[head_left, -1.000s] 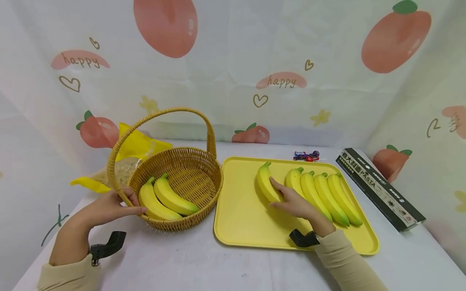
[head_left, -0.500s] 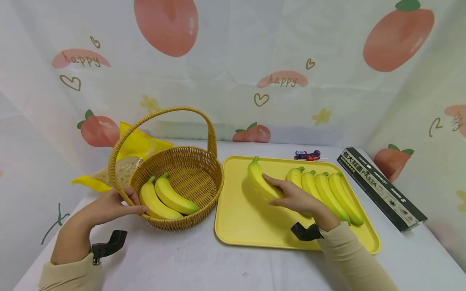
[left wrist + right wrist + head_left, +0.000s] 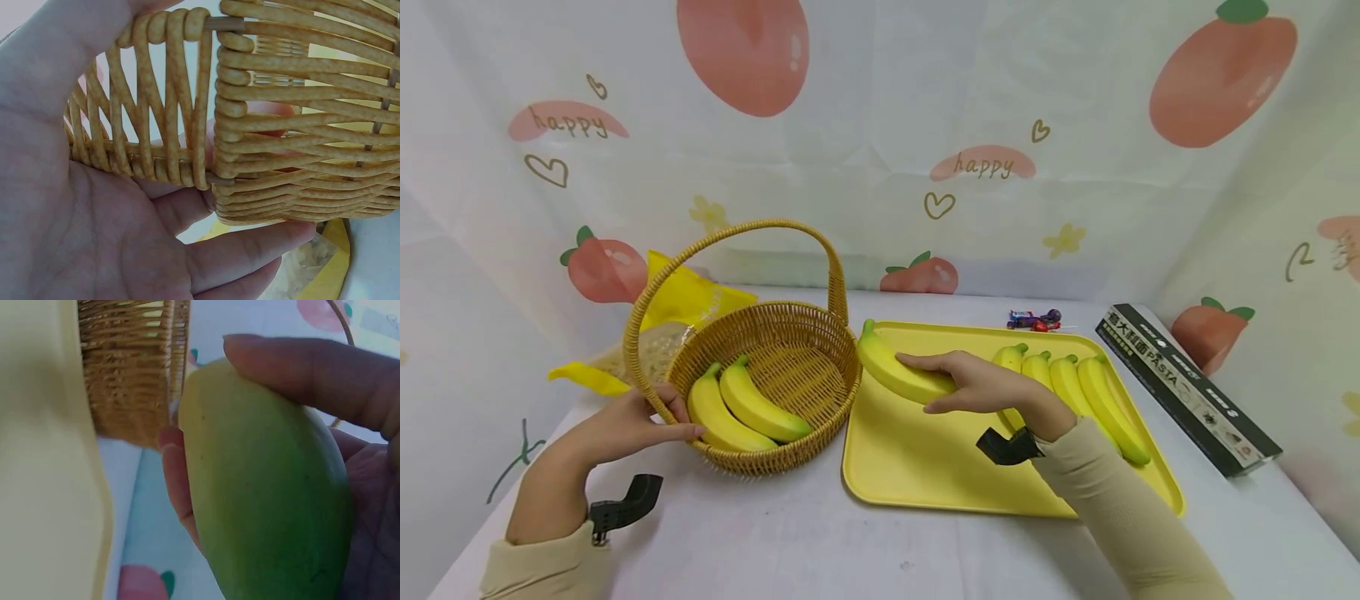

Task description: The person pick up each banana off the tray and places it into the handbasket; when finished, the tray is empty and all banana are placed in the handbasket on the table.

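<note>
Right hand [image 3: 981, 387], fingers curled around a banana [image 3: 895, 371], has lifted it off the yellow tray [image 3: 925, 467] toward 9 o'clock; left hand [image 3: 625, 425] grips the wicker basket [image 3: 775, 333]

you can't see the far end of the banana [image 3: 898, 375]: your right hand [image 3: 981, 387] wraps over it. your right sleeve [image 3: 1112, 508] covers the near ends of the bananas on the tray [image 3: 925, 475]. the basket [image 3: 775, 367] hides most of the yellow bag [image 3: 688, 296] behind it. the small wrappers [image 3: 1032, 319] past the tray are too small to make out. in the left wrist view your left hand [image 3: 94, 206] runs off the frame, and the basket weave screens its fingertips.
</note>
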A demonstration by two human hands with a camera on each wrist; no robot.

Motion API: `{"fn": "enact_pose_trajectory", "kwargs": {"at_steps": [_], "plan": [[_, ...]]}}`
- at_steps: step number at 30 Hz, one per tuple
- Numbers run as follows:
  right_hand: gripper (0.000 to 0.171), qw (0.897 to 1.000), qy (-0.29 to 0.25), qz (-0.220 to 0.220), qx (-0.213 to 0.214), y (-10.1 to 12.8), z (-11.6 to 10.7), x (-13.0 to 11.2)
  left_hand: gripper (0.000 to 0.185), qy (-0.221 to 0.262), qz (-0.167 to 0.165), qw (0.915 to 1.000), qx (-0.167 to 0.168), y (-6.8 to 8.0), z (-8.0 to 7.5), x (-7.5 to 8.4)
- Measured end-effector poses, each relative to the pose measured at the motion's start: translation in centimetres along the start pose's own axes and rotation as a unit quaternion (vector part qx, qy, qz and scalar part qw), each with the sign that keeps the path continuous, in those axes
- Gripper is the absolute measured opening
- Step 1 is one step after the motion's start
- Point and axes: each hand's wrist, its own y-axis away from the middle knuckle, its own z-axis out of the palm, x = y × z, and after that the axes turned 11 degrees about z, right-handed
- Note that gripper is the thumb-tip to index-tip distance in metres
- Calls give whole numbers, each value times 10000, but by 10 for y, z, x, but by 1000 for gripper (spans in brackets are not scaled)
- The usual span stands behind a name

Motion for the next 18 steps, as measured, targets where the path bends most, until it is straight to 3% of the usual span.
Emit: {"fn": "enact_pose_trajectory", "kwargs": {"at_steps": [18], "plan": [[63,9938,559,-500,-817,-59,-3,-42,21,-64,-67,10000,29,1,0,1]]}}
